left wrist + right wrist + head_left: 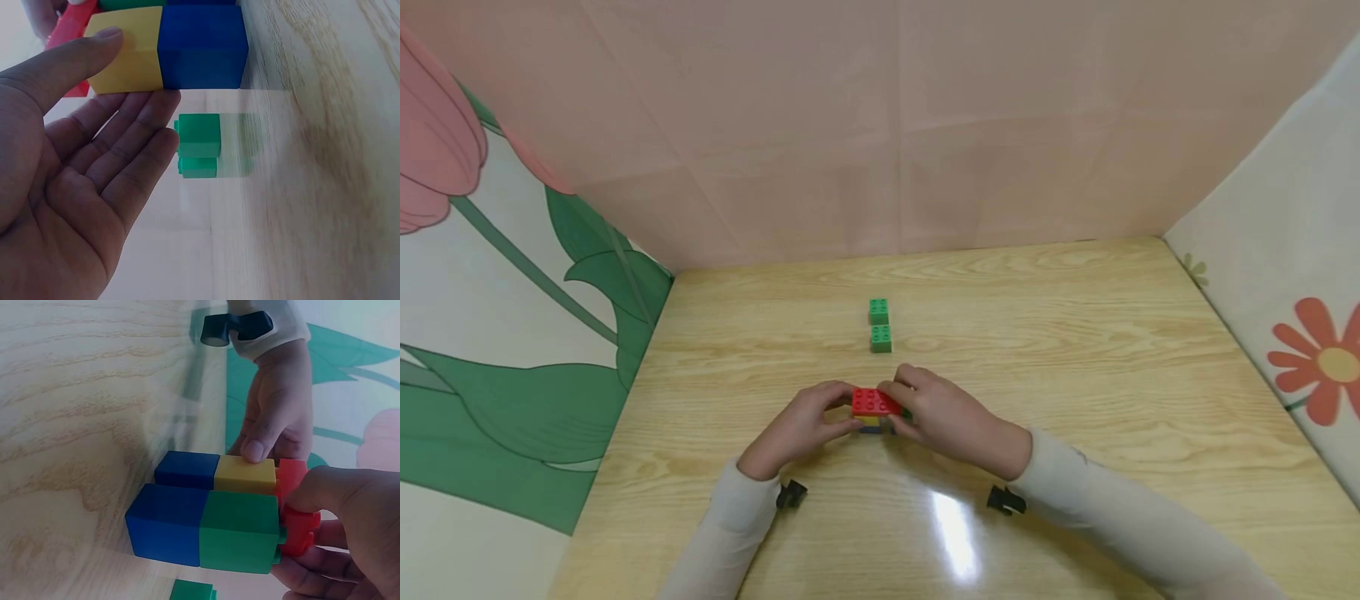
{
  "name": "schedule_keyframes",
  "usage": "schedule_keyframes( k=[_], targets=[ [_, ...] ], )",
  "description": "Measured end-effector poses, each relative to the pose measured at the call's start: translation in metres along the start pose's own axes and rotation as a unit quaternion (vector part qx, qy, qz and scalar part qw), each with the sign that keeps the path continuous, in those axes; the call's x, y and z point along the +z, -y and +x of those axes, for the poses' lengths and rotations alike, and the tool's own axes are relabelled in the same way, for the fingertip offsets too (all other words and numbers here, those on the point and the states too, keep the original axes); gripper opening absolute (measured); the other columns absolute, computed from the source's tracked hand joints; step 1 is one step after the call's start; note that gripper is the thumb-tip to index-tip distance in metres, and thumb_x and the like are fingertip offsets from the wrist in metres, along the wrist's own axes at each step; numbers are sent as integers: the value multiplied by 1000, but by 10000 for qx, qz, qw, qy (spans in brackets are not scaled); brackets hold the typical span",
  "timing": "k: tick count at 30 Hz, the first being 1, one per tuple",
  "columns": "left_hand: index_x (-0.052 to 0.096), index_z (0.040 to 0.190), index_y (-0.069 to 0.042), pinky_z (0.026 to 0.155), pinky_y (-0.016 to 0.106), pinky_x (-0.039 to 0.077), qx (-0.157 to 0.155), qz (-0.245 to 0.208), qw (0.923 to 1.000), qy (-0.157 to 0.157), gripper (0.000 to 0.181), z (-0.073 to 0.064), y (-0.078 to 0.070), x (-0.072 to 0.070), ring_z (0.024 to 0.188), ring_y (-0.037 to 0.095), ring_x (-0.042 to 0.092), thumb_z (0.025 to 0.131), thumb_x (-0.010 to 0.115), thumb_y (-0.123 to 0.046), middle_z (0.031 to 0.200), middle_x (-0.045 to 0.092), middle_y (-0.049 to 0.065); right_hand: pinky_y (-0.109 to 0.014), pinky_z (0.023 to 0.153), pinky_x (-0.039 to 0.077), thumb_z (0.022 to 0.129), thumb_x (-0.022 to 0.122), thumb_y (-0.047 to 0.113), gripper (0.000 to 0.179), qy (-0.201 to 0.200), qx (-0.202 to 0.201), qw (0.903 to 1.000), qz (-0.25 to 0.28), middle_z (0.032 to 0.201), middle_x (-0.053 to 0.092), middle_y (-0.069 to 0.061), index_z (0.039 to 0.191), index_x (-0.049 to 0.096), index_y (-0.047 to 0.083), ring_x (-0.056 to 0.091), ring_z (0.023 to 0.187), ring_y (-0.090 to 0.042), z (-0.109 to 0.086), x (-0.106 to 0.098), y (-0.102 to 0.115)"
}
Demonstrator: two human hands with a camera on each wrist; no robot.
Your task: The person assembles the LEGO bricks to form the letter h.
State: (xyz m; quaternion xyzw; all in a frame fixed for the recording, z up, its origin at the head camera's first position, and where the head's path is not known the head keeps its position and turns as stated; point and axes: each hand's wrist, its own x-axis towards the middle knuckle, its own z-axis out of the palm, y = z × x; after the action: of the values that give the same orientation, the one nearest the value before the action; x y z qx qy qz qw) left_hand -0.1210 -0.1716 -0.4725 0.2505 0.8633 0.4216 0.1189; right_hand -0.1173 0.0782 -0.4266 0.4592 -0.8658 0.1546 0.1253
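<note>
A red brick (868, 402) lies across the top of two short brick columns in the middle of the table. One column is a yellow brick (137, 62) on a blue brick (203, 47); the other is a green brick (240, 534) on a second blue brick (165, 522). With thumb and fingers my left hand (801, 425) pinches the yellow brick's sides. My right hand (951, 417) grips the red brick between thumb and fingers. Some studs of the green brick show beside the red one in the right wrist view.
Two loose green bricks, a nearer one (881, 339) and a farther one (878, 312), stand beyond the columns on the wooden table (1075, 350). A pink cloth (895, 125) hangs behind; printed panels flank both sides.
</note>
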Motion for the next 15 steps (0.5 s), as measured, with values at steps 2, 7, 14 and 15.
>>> schedule_keyframes(
  k=[2,7,14,15],
  targets=[
    [63,120,-21,97,29,48,-19,-7,10000,-8,33,0,0,0,114,7,58,89,73,-29,118,63,-11,-15,57,44,86,73,19,31,14,-32,10000,-58,88,51,0,112,69,3,45,69,-6,1,-1,0],
    [64,119,-20,97,30,49,5,30,10000,-37,32,0,-1,0,114,8,59,89,73,-28,117,63,-10,-18,63,52,85,75,18,33,-39,-82,9998,-190,96,58,-4,113,69,2,55,76,-9,0,-1,2],
    [64,118,-20,96,32,50,27,10,10000,-43,33,-1,-2,0,112,9,60,88,74,-28,117,63,-10,-25,77,56,86,75,18,38,-106,3,9999,-64,108,64,-8,119,66,2,63,94,-17,-4,1,3],
    [64,119,-21,96,32,50,18,2,10000,-44,33,-1,-2,1,113,9,60,88,74,-28,117,63,-10,-26,78,56,87,74,19,39,-112,1,9999,-42,108,64,-9,121,65,2,63,95,-18,-4,2,3]
  ],
)
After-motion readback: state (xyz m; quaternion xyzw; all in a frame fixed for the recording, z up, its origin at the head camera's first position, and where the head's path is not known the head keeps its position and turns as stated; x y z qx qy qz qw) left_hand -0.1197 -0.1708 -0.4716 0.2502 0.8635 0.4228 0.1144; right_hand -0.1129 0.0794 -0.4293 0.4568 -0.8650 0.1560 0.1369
